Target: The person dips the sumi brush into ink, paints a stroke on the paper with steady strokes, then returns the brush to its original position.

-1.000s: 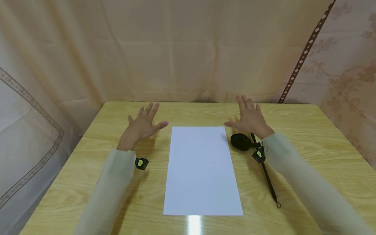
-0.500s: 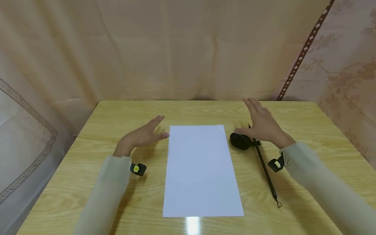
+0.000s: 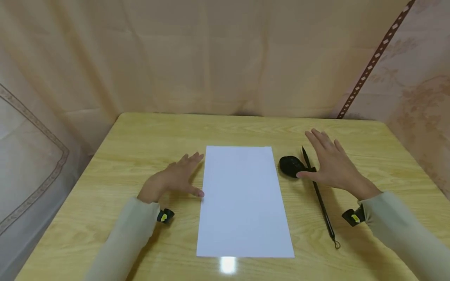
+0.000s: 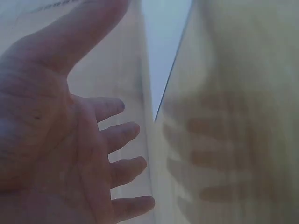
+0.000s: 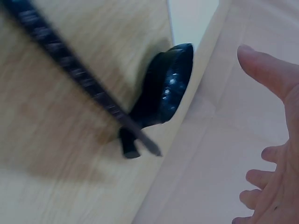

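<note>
A white sheet of paper (image 3: pixel 244 203) lies flat in the middle of the table. My left hand (image 3: pixel 172 180) hovers at its left edge, fingers spread, the thumb tip close to that edge; in the left wrist view the palm holds nothing and casts a shadow on the wood. Right of the paper, a black calligraphy brush (image 3: pixel 321 205), pointed tip away from me and hanging loop towards me, lies across the short handle of a shiny black rounded dish (image 3: pixel 291 166). Above them my right hand (image 3: pixel 334 168) is spread, its thumb over the dish's handle, gripping nothing.
The wooden table (image 3: pixel 105 175) has its far edge against a beige curtain (image 3: pixel 232 58). Patterned cloth (image 3: pixel 418 78) hangs at the right, pale cloth (image 3: pixel 28 156) at the left. Light glares off the wood below the paper.
Both hands have come down and back towards me, the right one also moving further right. The left hand has turned and nears the paper's edge. Paper, brush and dish stay put.
</note>
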Demonstrator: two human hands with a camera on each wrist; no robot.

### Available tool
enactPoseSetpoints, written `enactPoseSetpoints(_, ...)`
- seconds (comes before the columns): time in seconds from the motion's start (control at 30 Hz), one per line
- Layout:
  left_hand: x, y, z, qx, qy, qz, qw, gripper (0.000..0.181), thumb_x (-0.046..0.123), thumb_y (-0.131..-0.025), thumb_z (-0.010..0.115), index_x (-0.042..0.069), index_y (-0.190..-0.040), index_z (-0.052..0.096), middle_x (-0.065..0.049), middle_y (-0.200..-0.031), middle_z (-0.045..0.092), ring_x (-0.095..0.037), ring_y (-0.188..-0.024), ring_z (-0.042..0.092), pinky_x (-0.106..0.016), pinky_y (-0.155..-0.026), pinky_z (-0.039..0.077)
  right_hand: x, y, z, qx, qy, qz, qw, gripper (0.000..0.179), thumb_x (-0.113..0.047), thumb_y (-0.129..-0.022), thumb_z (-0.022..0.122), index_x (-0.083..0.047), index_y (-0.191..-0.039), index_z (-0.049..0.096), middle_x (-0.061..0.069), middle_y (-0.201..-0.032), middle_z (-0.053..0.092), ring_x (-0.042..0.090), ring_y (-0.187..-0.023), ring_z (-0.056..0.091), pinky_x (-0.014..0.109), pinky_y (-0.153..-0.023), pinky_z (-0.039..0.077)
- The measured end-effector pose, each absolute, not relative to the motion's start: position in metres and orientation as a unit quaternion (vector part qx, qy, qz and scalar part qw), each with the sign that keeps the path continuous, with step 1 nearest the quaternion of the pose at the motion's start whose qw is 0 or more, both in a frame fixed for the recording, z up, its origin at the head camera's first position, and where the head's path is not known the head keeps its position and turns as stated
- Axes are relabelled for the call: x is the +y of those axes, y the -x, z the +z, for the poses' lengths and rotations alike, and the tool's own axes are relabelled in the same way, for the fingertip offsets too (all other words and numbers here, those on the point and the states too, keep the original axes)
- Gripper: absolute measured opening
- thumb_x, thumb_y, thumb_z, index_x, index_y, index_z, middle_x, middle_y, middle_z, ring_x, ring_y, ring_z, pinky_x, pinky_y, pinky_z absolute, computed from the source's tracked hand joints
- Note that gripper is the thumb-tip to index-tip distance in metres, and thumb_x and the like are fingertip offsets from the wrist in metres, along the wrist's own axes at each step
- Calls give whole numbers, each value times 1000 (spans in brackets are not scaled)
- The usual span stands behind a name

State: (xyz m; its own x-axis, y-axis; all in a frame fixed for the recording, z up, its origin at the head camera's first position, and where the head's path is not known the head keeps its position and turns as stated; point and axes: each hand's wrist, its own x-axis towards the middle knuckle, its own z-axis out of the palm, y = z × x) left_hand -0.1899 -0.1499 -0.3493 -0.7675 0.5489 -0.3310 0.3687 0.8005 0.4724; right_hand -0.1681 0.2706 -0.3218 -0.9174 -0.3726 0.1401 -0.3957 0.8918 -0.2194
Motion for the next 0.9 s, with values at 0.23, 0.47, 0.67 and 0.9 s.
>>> enactPoseSetpoints(0.23, -137, 173, -350, 909, -283, 191, 238, 119, 49, -67, 82, 10, -154, 10, -13, -161, 1, -44, -145, -5, -74, -105, 8, 289, 154, -325, -966, -207, 146, 54, 109, -36, -74, 81, -12, -154, 10, 24, -155, 20, 49, -136, 26, 68, -106, 18)
enactPoseSetpoints(0.47, -132, 164, -361, 906, -287, 186, 251, 115, 39, -66, 85, 14, -154, 15, -8, -162, 2, -40, -146, -6, -68, -111, 6, 306, 138, -333, -953, -273, 125, 44, 95, -7, -77, 76, -10, -153, 18, 26, -145, 36, 46, -117, 50, 55, -79, 49)
enactPoseSetpoints(0.67, -129, 161, -364, 909, -287, 164, 252, 113, 38, -66, 85, 15, -154, 18, -7, -162, 4, -39, -147, -5, -69, -110, 6, 315, 133, -342, -953, -280, 108, 41, 94, -4, -70, 81, -9, -148, 30, 25, -137, 45, 43, -112, 54, 50, -73, 53)
enactPoseSetpoints(0.9, -132, 160, -367, 908, -293, 159, 255, 113, 40, -65, 85, 13, -153, 20, -9, -162, 5, -41, -146, -3, -70, -109, 6, 320, 134, -366, -914, -384, 32, 129, 54, -9, -84, 70, -4, -134, 50, 16, -127, 57, 35, -105, 61, 44, -76, 53)
